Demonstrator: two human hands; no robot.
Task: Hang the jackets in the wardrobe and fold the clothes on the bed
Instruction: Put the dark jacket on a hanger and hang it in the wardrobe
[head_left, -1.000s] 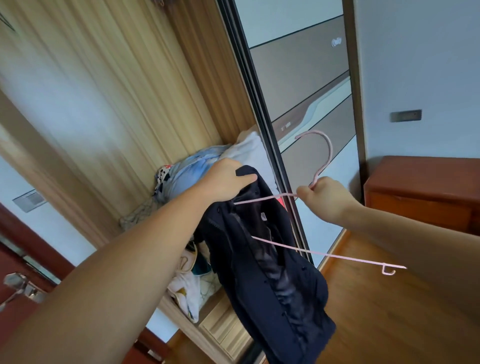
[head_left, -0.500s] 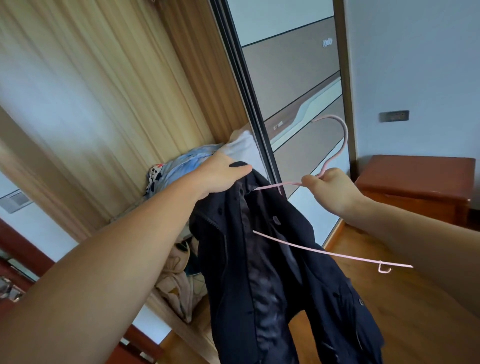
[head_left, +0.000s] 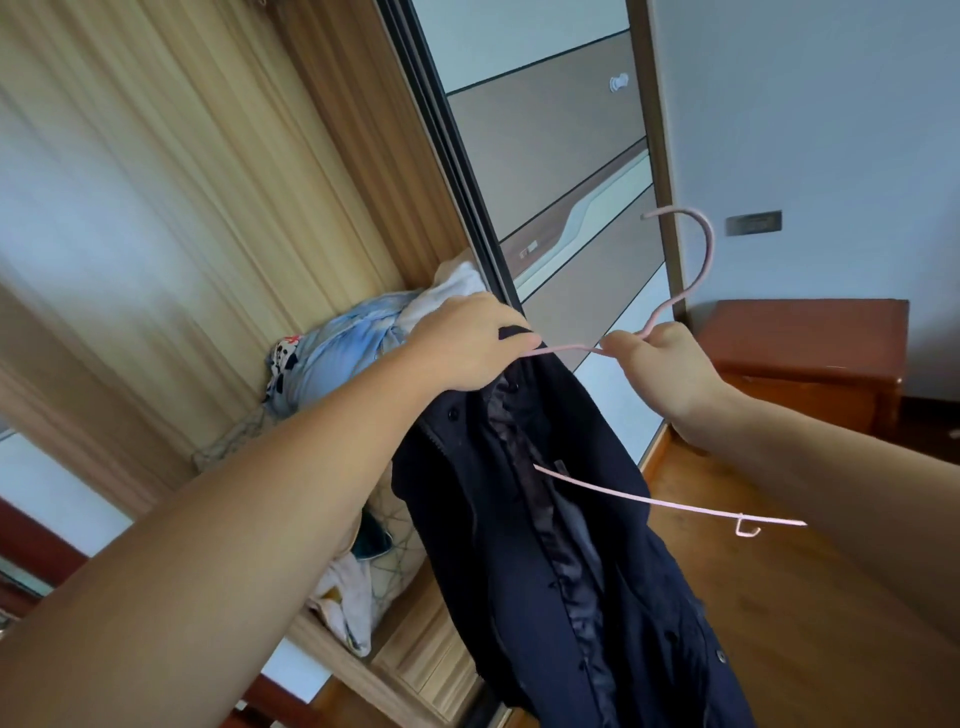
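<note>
A dark navy jacket (head_left: 550, 530) hangs down in front of the open wardrobe (head_left: 218, 197), its shiny lining showing. My left hand (head_left: 467, 343) grips the jacket at its collar. My right hand (head_left: 660, 369) holds a thin pink hanger (head_left: 670, 504) at the base of its hook, to the right of the collar. One arm of the hanger runs from my right hand to my left hand's fingers at the collar. The other arm juts out to the right, in front of the jacket.
A heap of clothes (head_left: 353, 348), light blue and white, lies on a wardrobe shelf behind my left arm. The sliding wardrobe door (head_left: 561, 171) stands just behind the jacket. A reddish wooden cabinet (head_left: 800, 353) sits at the right, on a wooden floor (head_left: 779, 597).
Both hands have risen a little with the jacket and hanger. The jacket has swung and now hangs straighter and more opened out. The hanger's arm has reached the collar at my left hand.
</note>
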